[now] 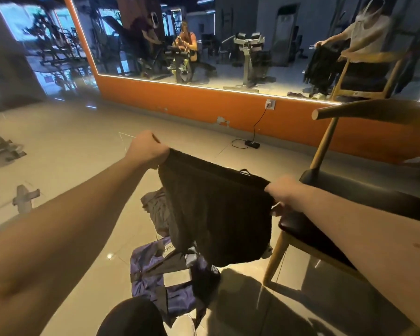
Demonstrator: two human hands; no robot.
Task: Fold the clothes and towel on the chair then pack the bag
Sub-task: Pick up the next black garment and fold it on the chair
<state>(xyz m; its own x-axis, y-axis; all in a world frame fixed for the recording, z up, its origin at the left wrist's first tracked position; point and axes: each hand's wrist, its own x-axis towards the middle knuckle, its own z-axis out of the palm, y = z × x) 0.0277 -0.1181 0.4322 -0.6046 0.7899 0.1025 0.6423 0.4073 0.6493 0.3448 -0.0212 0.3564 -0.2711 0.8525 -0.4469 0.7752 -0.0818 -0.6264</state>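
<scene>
A black garment [218,214] hangs spread in the air in front of me. My left hand [148,149] grips its upper left corner in a fist. My right hand [283,195] pinches the upper right corner, just above the chair's seat. The wooden chair [325,183] with a black padded seat stands at the right. On the floor below the garment lies a purple bag [155,270] with black straps, and a grey piece of clothing [155,207] sits just behind it. The hanging garment hides part of the bag.
An orange wall with a large lit mirror [204,44] runs across the back; gym machines and people show in it. A power strip [252,143] with a cable lies by the wall. Exercise gear [0,144] stands at far left. My knee [131,318] is at the bottom.
</scene>
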